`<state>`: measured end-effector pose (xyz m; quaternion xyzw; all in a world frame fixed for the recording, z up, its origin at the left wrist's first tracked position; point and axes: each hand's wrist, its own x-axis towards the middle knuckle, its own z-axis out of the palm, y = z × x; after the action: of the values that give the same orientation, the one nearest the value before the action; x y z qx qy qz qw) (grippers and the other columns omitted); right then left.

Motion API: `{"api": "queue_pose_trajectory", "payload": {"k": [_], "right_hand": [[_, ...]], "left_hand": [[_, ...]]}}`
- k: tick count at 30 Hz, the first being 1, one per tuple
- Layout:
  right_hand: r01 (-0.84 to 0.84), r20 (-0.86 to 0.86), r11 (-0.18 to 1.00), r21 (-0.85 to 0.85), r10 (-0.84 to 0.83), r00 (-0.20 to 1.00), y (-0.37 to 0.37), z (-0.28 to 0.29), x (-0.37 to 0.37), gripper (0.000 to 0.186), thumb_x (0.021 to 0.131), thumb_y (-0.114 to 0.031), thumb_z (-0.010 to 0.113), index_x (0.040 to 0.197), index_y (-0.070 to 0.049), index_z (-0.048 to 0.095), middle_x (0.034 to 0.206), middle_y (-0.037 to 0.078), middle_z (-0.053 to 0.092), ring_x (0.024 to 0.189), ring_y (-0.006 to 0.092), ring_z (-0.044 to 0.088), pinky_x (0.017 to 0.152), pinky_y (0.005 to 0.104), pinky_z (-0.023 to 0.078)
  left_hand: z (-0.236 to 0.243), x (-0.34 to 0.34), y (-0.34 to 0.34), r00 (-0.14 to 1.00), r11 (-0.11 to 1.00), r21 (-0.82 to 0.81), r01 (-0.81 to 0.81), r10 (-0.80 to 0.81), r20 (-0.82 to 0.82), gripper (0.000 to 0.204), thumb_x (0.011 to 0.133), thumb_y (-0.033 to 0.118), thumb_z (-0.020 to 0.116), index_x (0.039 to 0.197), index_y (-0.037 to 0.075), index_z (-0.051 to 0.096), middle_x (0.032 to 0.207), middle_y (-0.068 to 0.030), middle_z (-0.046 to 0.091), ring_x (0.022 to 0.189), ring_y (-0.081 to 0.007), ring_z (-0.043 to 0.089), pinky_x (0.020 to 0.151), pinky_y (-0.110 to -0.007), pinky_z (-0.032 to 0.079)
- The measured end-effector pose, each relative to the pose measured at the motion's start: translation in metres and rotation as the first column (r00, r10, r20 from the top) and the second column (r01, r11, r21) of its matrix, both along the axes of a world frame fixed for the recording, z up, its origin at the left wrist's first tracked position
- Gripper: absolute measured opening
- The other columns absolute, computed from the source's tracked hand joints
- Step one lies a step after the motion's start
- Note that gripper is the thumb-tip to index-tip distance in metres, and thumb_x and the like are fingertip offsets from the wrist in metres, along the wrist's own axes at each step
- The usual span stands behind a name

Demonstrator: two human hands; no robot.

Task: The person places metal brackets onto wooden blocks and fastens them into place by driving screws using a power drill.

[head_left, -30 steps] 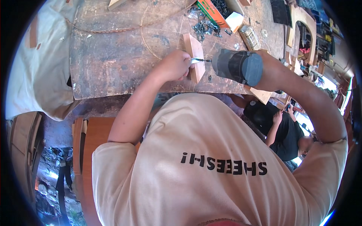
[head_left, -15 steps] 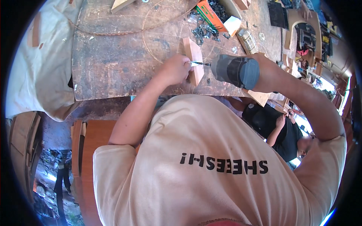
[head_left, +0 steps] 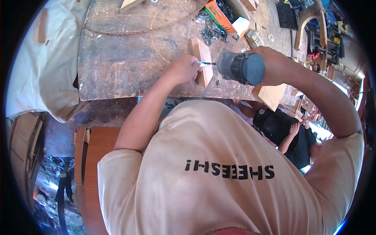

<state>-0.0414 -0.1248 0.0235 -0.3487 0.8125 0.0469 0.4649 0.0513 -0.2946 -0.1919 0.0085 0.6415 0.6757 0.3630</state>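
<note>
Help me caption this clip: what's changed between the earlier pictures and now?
The drill and right hand moved slightly left, closer to the wood block. At the upper right, the arched wooden piece has shifted up the picture and turned. The left hand stays at the block; the orange box is unmoved.

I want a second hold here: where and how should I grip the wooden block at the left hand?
Probably pinch the wooden block by its far end, coming from the far side: its long side runs near to far, that end is free, and the left hand and drill crowd its middle.
</note>
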Motion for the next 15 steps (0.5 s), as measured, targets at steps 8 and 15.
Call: {"api": "queue_pose_trajectory", "payload": {"k": [8, 15], "right_hand": [[0.018, -0.008, 0.998, 0.065, -0.018, 1.000, -0.005, 0.004, 0.006, 0.027, 0.067, -0.013, 0.068, 0.090, -0.003, 0.060, 0.089, 0.017, 0.064, 0.084, 0.0348, 0.062, 0.078, 0.0387, 0.050], [0.035, -0.027, 0.999, -0.014, -0.036, 0.999, -0.004, 0.004, 0.012, 0.024, 0.068, -0.013, 0.067, 0.089, -0.003, 0.061, 0.086, 0.018, 0.063, 0.082, 0.0360, 0.061, 0.075, 0.0401, 0.051]], "left_hand": [[0.006, -0.001, -0.002, 1.000, 1.000, -0.020, 0.019, -0.019, -0.023, 0.025, 0.092, 0.015, 0.044, 0.084, -0.003, 0.060, 0.056, -0.0055, 0.053, 0.041, -0.0126, 0.049, 0.040, -0.029, 0.040], [0.006, -0.004, -0.004, 0.999, 0.999, -0.026, 0.038, -0.038, 0.014, 0.026, 0.087, 0.014, 0.043, 0.083, -0.003, 0.063, 0.059, -0.0088, 0.059, 0.047, -0.0175, 0.057, 0.047, -0.032, 0.046]]}}
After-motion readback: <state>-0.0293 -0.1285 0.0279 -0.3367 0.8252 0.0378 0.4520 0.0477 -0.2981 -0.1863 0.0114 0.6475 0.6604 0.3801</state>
